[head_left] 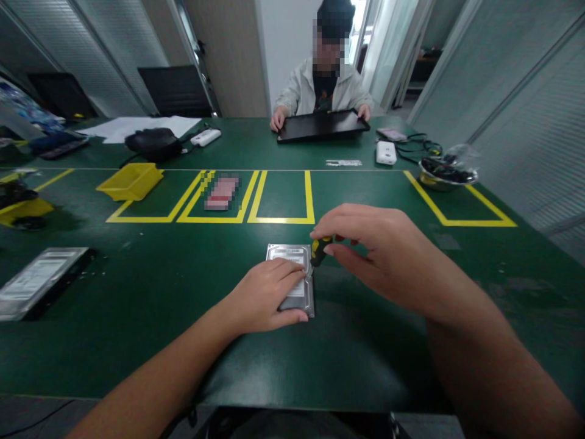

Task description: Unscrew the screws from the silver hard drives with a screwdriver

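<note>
A silver hard drive (287,253) lies flat on the green table (356,341) in front of me. My left hand (267,296) rests on it with fingers spread flat, pressing it down. My right hand (372,250) is closed around a small screwdriver with a yellow and black handle (320,249), held upright with its tip at the drive's right edge. The screwdriver's shaft is mostly hidden by the hand.
Another hard drive (39,280) lies at the left. A yellow bin (130,181) sits in yellow-taped boxes, a metal bowl (445,174) at the right. Across the table a person holds a black tray (322,125). Cables, white devices and a black bag lie beyond.
</note>
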`<state>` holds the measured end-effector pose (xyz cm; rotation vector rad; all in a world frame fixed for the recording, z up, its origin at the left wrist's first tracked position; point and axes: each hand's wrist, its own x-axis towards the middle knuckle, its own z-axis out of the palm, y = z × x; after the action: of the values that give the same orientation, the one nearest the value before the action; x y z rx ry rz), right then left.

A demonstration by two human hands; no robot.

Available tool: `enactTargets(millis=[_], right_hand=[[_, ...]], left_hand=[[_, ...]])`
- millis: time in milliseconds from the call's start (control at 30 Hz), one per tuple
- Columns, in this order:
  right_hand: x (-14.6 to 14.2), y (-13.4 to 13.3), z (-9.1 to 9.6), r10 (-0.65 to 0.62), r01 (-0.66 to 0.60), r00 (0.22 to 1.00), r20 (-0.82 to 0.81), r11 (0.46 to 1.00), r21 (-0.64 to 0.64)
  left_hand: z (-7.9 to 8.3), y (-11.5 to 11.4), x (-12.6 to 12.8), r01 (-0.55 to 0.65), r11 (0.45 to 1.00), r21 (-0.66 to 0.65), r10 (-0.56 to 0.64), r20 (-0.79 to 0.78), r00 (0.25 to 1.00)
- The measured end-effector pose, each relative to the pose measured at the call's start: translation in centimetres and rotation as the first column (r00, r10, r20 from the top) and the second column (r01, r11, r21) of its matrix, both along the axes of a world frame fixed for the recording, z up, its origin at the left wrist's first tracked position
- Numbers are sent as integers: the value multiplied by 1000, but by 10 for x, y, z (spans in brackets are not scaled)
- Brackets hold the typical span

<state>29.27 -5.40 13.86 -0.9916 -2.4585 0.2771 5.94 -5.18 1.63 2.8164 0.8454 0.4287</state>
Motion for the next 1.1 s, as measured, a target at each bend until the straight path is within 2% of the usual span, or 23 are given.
enactTargets(millis=[100,233,467,1100], right_hand=[[-1,-1,-1,29,-30,999,-23,999,-12],[-3,-1,-3,7,-7,998,-68,1000,11],[-3,0,-1,36,-37,999,-7,999,-10],[1,-3,2,88,-88,996,3,996,-17]], left_hand=[[0,0,0,2,1000,-2,-2,-3,1000],[-2,0,-1,4,1000,-1,-4,-3,1000],[-2,0,0,3,1000,-10,-3,0,1000],[1,0,1,3,1000,8,-3,11,1000]])
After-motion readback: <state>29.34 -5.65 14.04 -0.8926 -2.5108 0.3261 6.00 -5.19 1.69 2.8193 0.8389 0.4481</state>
